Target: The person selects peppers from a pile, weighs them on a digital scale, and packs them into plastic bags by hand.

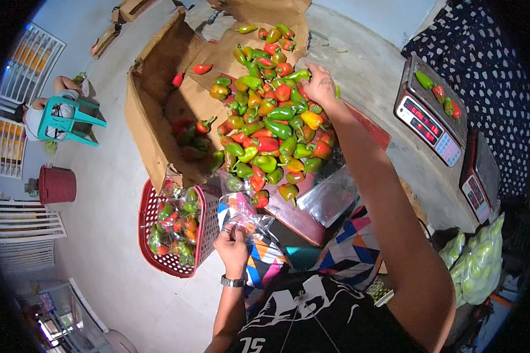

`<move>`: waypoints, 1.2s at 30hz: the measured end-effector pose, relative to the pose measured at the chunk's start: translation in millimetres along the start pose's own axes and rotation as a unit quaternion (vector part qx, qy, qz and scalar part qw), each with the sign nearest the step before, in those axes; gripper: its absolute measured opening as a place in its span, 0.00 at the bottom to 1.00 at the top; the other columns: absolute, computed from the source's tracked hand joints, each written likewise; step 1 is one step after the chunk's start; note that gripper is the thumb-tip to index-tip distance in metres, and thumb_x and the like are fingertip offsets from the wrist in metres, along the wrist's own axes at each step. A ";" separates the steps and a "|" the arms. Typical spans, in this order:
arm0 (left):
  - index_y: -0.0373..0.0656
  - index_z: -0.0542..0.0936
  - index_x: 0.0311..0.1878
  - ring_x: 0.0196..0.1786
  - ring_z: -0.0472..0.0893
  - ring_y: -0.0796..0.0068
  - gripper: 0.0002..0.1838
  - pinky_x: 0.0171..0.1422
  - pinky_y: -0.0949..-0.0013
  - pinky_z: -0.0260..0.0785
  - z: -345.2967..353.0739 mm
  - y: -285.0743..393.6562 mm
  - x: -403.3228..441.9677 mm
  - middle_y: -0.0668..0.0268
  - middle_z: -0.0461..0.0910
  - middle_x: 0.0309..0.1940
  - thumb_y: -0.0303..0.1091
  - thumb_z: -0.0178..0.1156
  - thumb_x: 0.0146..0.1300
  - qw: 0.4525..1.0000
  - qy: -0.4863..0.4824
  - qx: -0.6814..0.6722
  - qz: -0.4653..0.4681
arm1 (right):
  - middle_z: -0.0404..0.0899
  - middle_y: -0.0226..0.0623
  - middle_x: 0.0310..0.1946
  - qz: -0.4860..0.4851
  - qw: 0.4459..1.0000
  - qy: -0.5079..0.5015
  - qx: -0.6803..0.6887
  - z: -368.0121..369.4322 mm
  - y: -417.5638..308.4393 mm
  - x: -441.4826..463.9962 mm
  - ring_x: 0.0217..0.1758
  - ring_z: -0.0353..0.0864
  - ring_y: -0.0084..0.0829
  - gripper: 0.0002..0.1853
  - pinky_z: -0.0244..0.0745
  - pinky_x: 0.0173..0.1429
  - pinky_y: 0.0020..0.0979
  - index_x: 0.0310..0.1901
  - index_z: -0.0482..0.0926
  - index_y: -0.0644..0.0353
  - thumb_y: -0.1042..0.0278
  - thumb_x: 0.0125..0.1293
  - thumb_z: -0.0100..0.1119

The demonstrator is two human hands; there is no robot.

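Observation:
A large heap of green, red and yellow peppers (268,129) spreads over a low table and a flattened part of a cardboard box. My right hand (320,86) is at the heap's far right side, its fingers and thumb closed about a green pepper (300,75). Above my lap, my left hand (232,250) pinches a clear plastic bag (244,215) near the table's front edge. Whether any pepper lies in that bag is hard to see. Clear plastic sheets (330,196) lie at the table's front right.
A red perforated basket (145,241) with bagged peppers stands by my left leg. The cardboard box (144,112) rises at left. Two digital scales, one with several peppers on its tray (423,120), are at right, near bagged green produce (480,265). A person sits on a teal chair (62,132).

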State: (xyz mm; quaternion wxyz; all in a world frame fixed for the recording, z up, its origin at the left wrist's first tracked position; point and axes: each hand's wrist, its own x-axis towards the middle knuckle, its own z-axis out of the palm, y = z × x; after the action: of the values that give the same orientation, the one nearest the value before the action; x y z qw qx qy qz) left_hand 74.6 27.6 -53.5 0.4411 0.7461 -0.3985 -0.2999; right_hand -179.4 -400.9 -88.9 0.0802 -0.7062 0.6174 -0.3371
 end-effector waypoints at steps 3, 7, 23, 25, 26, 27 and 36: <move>0.33 0.85 0.47 0.34 0.77 0.84 0.08 0.40 0.74 0.71 -3.9 -2.2 1.7 0.70 0.82 0.30 0.22 0.60 0.69 0.999 -0.010 0.023 -0.035 | 0.78 0.47 0.58 0.075 0.985 -0.155 -0.025 9.2 3.4 24.5 0.68 0.75 0.51 0.27 0.71 0.71 0.48 0.62 0.77 0.53 0.56 0.62 0.70; 0.34 0.85 0.46 0.30 0.75 0.84 0.08 0.36 0.73 0.69 -2.3 4.8 0.4 0.70 0.80 0.25 0.23 0.60 0.68 0.999 -0.004 0.024 -0.021 | 0.74 0.49 0.61 0.081 0.982 -0.161 -0.058 18.2 4.2 17.9 0.67 0.75 0.53 0.31 0.72 0.69 0.48 0.63 0.76 0.52 0.52 0.60 0.74; 0.35 0.86 0.48 0.26 0.76 0.80 0.11 0.34 0.70 0.71 -2.1 1.5 1.0 0.63 0.81 0.23 0.21 0.60 0.64 0.998 0.006 0.063 0.006 | 0.82 0.46 0.53 0.068 0.961 -0.072 0.257 -7.6 19.0 -5.4 0.56 0.84 0.47 0.35 0.78 0.61 0.43 0.59 0.73 0.55 0.78 0.48 0.77; 0.35 0.86 0.48 0.27 0.77 0.80 0.11 0.34 0.70 0.71 -1.1 0.5 1.5 0.63 0.82 0.24 0.21 0.60 0.64 0.998 0.008 0.065 0.008 | 0.81 0.44 0.53 0.042 0.934 -0.063 0.350 -21.7 16.7 -16.4 0.56 0.84 0.44 0.35 0.79 0.60 0.39 0.58 0.74 0.54 0.81 0.46 0.77; 0.35 0.86 0.48 0.28 0.78 0.81 0.11 0.34 0.72 0.71 0.5 3.2 0.4 0.66 0.83 0.25 0.20 0.58 0.66 0.999 0.005 0.040 -0.014 | 0.77 0.41 0.53 -0.016 0.982 -0.012 0.188 -35.1 16.5 -25.5 0.57 0.82 0.38 0.34 0.80 0.60 0.37 0.59 0.76 0.53 0.81 0.49 0.76; 0.35 0.86 0.49 0.28 0.78 0.82 0.12 0.35 0.73 0.71 2.4 8.3 0.9 0.67 0.83 0.25 0.20 0.57 0.67 1.000 0.005 0.023 -0.007 | 0.76 0.40 0.55 0.008 0.976 -0.018 0.216 -43.2 24.1 -31.1 0.60 0.80 0.35 0.35 0.80 0.62 0.36 0.61 0.75 0.53 0.83 0.49 0.76; 0.33 0.85 0.42 0.25 0.70 0.86 0.06 0.30 0.73 0.63 4.7 1.1 1.7 0.72 0.76 0.21 0.21 0.60 0.67 0.999 0.020 0.026 0.020 | 0.81 0.45 0.54 -0.070 0.985 0.155 0.030 -208.4 100.2 -97.5 0.58 0.83 0.47 0.28 0.78 0.63 0.37 0.55 0.76 0.59 0.86 0.50 0.72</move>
State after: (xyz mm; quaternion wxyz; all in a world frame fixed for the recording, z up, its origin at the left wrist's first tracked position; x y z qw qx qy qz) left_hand 71.3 23.8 -54.7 0.4354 0.7553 -0.4118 -0.2652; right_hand -382.3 -270.0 -20.3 -0.0188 -0.6838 0.5613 -0.4658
